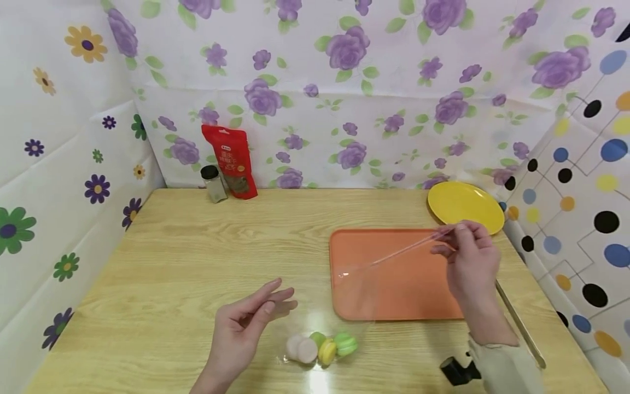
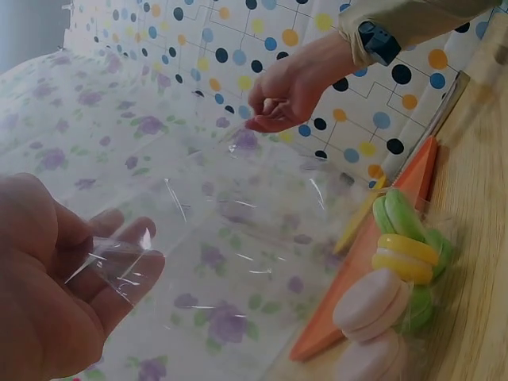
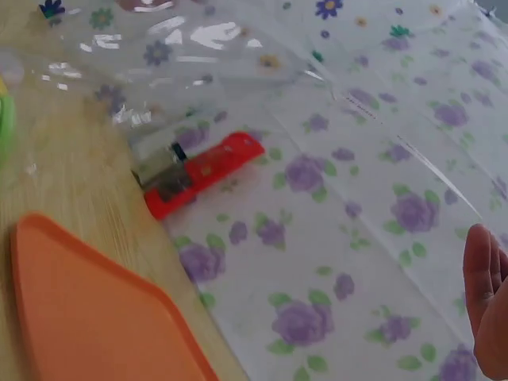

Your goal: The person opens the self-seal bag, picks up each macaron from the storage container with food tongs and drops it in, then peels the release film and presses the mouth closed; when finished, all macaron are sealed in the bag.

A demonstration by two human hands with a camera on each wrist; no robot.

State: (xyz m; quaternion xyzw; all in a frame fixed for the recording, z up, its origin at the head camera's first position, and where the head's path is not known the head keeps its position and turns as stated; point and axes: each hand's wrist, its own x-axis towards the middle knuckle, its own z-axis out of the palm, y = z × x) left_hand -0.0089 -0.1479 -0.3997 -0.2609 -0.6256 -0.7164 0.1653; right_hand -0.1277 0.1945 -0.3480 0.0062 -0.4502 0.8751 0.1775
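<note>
A clear plastic bag (image 1: pixel 354 293) hangs between my hands, with several toy-like macarons (image 1: pixel 327 350), green, yellow and pale pink, in its bottom. My left hand (image 1: pixel 241 328) pinches one side of the bag between thumb and fingers; the crinkled film (image 2: pixel 119 266) shows there in the left wrist view. Above the orange tray (image 1: pixel 398 284), my right hand (image 1: pixel 472 257) pinches the other end of the bag's top edge, which is stretched into a thin taut line. In the right wrist view only part of the right hand (image 3: pixel 488 302) shows, at the edge.
A yellow plate (image 1: pixel 465 205) lies behind the tray at the right. A thin metal-looking rod (image 1: pixel 521 328) lies right of the tray. At the back left stand a red pouch (image 1: pixel 233 164) and a black-capped jar (image 1: pixel 214 183). Patterned cloth walls (image 1: pixel 315 109) enclose the wooden table (image 1: pixel 187 246).
</note>
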